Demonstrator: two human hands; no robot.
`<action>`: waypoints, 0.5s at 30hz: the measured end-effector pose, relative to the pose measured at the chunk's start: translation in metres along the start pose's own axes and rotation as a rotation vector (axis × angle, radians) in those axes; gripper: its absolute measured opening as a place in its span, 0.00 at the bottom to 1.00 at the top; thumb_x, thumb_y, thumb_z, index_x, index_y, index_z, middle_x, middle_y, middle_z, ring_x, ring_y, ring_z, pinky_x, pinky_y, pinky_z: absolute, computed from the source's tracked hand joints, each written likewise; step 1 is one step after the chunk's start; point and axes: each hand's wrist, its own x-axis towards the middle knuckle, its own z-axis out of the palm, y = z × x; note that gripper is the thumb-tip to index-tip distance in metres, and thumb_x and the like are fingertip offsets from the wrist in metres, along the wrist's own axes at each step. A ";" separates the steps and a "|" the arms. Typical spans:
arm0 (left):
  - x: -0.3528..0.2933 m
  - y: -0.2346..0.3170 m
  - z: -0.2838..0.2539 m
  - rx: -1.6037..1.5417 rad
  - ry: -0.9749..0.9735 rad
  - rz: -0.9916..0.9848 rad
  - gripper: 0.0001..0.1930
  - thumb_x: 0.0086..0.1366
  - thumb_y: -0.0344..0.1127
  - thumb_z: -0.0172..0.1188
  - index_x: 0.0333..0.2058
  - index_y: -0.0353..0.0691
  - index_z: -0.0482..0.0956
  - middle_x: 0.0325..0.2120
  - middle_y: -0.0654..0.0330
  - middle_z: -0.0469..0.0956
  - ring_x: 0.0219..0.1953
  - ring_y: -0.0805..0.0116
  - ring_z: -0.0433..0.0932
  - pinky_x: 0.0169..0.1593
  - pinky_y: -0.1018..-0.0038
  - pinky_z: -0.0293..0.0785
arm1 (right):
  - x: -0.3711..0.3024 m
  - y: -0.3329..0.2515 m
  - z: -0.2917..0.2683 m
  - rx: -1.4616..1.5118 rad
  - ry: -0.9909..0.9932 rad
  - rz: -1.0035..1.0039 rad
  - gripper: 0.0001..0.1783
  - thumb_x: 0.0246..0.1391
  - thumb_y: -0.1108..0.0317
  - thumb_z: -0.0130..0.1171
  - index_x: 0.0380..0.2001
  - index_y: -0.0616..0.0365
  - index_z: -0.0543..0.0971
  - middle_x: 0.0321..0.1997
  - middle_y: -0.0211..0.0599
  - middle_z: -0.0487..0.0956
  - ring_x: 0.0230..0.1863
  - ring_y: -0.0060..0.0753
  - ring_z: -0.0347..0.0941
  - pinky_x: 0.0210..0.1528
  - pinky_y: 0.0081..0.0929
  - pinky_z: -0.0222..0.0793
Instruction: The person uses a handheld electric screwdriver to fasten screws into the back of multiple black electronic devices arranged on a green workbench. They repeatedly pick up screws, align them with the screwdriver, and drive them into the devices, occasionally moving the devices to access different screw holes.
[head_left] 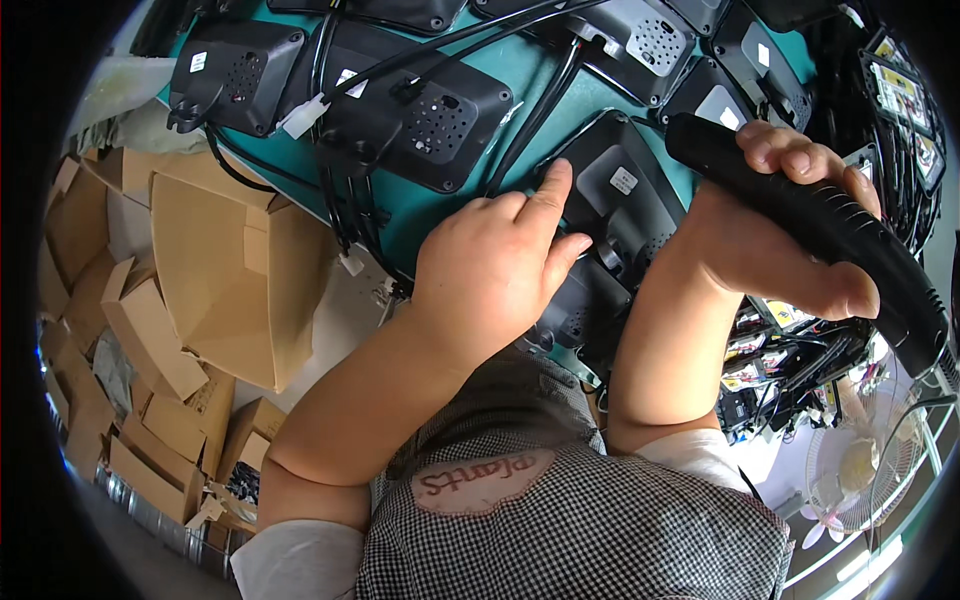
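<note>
My right hand [775, 235] is wrapped round a black electric screwdriver [830, 215], raised above the right side of the bench. The tool's tip end slants toward a black plastic housing [625, 185] that lies back side up and bears a small white label. My left hand [490, 265] rests at the near left of this housing, index finger stretched to its edge and thumb apart. The other left fingers are curled under and partly hidden. Below the thumb, another black housing [580, 305] with a cluster of small holes is partly covered.
More black housings [440, 120] with cables lie across the green bench mat [405, 215]. A white connector [305, 117] hangs on a cable. An open cardboard box [215, 270] stands left of the bench. Stacked units with wires [900, 100] and a fan [860, 460] are at right.
</note>
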 end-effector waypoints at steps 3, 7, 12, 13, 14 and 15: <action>0.000 0.001 -0.001 -0.001 0.010 -0.002 0.27 0.51 0.40 0.65 0.50 0.36 0.72 0.19 0.57 0.72 0.21 0.60 0.71 0.28 0.70 0.70 | 0.000 0.001 0.000 0.034 0.011 0.009 0.44 0.39 0.19 0.39 0.39 0.46 0.77 0.26 0.35 0.77 0.25 0.33 0.72 0.28 0.29 0.67; 0.000 0.001 -0.001 0.001 0.015 0.004 0.27 0.50 0.40 0.65 0.49 0.36 0.73 0.19 0.57 0.72 0.21 0.61 0.71 0.27 0.71 0.70 | 0.001 -0.001 -0.002 -0.008 0.004 0.006 0.44 0.39 0.19 0.38 0.39 0.46 0.77 0.26 0.35 0.77 0.24 0.33 0.72 0.29 0.30 0.67; 0.001 0.002 -0.001 0.005 0.009 0.004 0.27 0.51 0.40 0.65 0.49 0.36 0.72 0.20 0.56 0.73 0.21 0.60 0.72 0.28 0.70 0.70 | 0.000 -0.001 -0.002 0.004 0.021 0.035 0.43 0.39 0.20 0.39 0.38 0.45 0.77 0.26 0.35 0.77 0.24 0.33 0.71 0.29 0.30 0.67; 0.001 0.002 -0.002 0.005 0.005 -0.001 0.27 0.51 0.40 0.65 0.50 0.36 0.72 0.20 0.56 0.73 0.22 0.60 0.72 0.28 0.70 0.70 | 0.000 -0.001 -0.003 0.010 0.029 0.040 0.42 0.39 0.20 0.40 0.38 0.45 0.78 0.26 0.34 0.78 0.23 0.33 0.71 0.29 0.30 0.67; 0.001 0.002 -0.002 0.002 0.006 0.000 0.27 0.51 0.40 0.65 0.50 0.36 0.72 0.20 0.56 0.73 0.22 0.60 0.72 0.28 0.70 0.70 | -0.001 -0.001 -0.002 0.023 0.026 0.040 0.42 0.39 0.20 0.40 0.38 0.44 0.78 0.26 0.34 0.78 0.24 0.33 0.71 0.29 0.30 0.67; 0.000 0.002 -0.002 0.000 0.007 0.001 0.27 0.51 0.40 0.65 0.50 0.36 0.72 0.20 0.56 0.73 0.22 0.60 0.72 0.28 0.70 0.70 | -0.002 -0.001 -0.001 0.038 0.024 0.041 0.42 0.39 0.20 0.40 0.38 0.44 0.78 0.26 0.34 0.78 0.24 0.33 0.71 0.29 0.29 0.66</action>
